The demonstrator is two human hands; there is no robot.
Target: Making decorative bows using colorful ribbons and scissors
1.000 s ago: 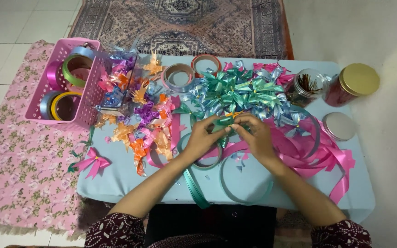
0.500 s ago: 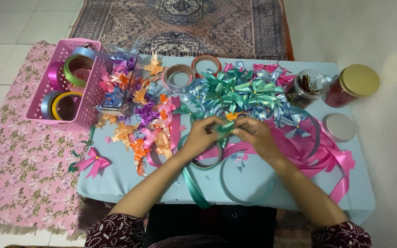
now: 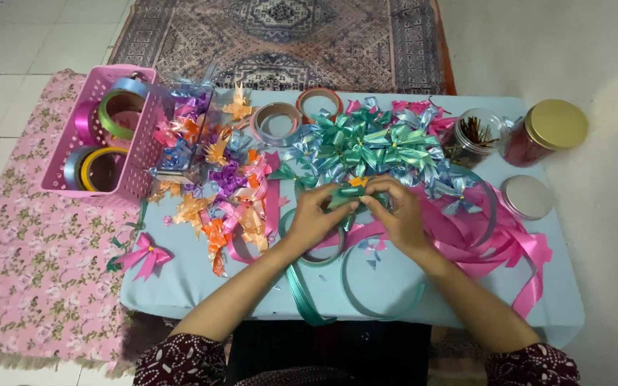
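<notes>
Gleaming green ribbon [image 3: 345, 194], pinched, folded.

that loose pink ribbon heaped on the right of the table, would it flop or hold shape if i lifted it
The pink ribbon lies in long loose curls, so it would probably flop and trail. It looks thin and glossy, so likely light and rather slippery. Its loops overlap the teal ribbon, so it may drag that along.

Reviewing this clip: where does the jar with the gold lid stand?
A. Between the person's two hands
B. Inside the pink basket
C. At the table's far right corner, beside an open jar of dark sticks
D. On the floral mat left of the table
C: the jar with the gold lid stands at the far right of the table, next to the open jar of dark sticks.
</notes>
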